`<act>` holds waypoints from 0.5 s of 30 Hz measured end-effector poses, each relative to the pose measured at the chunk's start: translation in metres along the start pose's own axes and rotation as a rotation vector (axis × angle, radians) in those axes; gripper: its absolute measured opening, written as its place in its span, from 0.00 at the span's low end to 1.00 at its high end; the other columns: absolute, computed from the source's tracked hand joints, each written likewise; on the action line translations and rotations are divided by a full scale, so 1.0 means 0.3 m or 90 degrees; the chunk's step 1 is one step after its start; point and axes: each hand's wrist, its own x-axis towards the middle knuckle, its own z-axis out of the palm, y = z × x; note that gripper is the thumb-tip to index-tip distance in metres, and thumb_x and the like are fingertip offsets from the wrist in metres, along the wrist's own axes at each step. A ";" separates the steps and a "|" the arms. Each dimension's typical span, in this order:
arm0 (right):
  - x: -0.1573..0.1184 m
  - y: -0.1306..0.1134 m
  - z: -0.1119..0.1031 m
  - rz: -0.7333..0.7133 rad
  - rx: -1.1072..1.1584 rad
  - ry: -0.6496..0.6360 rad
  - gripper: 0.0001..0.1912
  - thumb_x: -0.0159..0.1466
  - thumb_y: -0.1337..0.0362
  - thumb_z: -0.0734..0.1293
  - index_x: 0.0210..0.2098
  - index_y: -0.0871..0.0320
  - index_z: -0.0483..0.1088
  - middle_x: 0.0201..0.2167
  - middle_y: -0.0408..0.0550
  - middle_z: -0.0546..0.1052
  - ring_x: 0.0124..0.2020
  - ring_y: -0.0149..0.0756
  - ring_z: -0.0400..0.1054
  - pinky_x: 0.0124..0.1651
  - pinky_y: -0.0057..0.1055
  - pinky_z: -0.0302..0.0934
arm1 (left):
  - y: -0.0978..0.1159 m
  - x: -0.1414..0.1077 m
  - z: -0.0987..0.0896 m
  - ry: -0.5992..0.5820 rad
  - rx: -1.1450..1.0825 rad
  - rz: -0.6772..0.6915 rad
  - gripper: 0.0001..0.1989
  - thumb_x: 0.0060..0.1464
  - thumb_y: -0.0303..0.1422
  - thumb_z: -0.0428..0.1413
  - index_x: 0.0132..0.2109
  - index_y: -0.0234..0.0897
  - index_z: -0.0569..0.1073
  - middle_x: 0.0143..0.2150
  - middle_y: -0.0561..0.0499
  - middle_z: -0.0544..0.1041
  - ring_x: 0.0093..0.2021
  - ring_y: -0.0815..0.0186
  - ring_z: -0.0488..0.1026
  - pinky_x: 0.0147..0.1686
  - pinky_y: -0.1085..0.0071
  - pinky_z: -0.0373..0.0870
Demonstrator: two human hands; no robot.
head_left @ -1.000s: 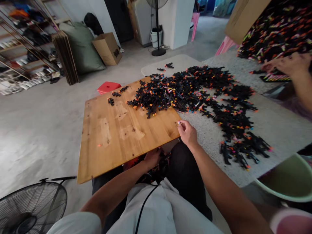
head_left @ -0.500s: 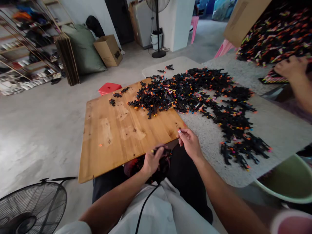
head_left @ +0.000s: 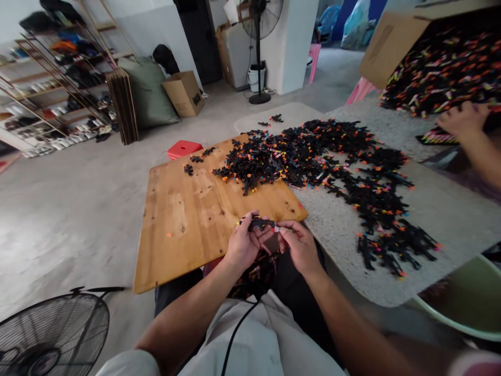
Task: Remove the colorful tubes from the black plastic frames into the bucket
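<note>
My left hand (head_left: pixel 243 244) is closed on a black toy gun (head_left: pixel 261 223), held level just past the near edge of the wooden board (head_left: pixel 188 230). Fingertips of my right hand (head_left: pixel 299 245) pinch a small white and red piece (head_left: pixel 277 228) at the toy gun's right end; whether the two are joined I cannot tell. Beyond my hands lies a big pile of similar black toy guns (head_left: pixel 270 156) with orange, yellow and blue bits, spread over the board and the grey table. Below my hands, more dark and coloured pieces (head_left: pixel 256 274) lie in my lap, partly hidden.
The speckled grey table (head_left: pixel 329 230) adjoins the board on the right. A co-worker's hand (head_left: pixel 464 122) is beside a tipped cardboard box (head_left: pixel 391 47) full of toy guns. A green tub (head_left: pixel 462 297) stands at lower right, a floor fan (head_left: pixel 50 329) at lower left, a red stool (head_left: pixel 183 149) behind the board.
My left hand has risen from my lap with the toy gun, and my right hand has come down and inward, bringing the small piece to its end. The view has shifted slightly.
</note>
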 end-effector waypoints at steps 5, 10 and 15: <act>0.005 0.008 -0.014 -0.002 0.023 -0.018 0.13 0.64 0.53 0.72 0.40 0.55 0.73 0.22 0.39 0.74 0.19 0.29 0.63 0.22 0.27 0.60 | -0.004 0.003 0.001 0.006 -0.002 0.014 0.15 0.64 0.41 0.59 0.53 0.39 0.72 0.40 0.49 0.82 0.37 0.64 0.83 0.48 0.60 0.82; 0.009 0.005 -0.009 0.016 0.043 -0.016 0.14 0.63 0.52 0.73 0.39 0.55 0.73 0.21 0.38 0.73 0.17 0.29 0.63 0.20 0.27 0.59 | -0.007 0.003 -0.002 -0.010 0.031 0.058 0.18 0.62 0.43 0.62 0.53 0.38 0.71 0.42 0.48 0.82 0.38 0.63 0.83 0.48 0.59 0.82; 0.004 -0.007 -0.007 0.047 0.075 -0.007 0.15 0.62 0.51 0.73 0.37 0.55 0.72 0.18 0.36 0.70 0.13 0.28 0.60 0.16 0.26 0.54 | -0.009 -0.010 0.000 -0.036 0.084 0.123 0.20 0.60 0.46 0.64 0.51 0.38 0.72 0.41 0.49 0.82 0.36 0.64 0.83 0.43 0.61 0.83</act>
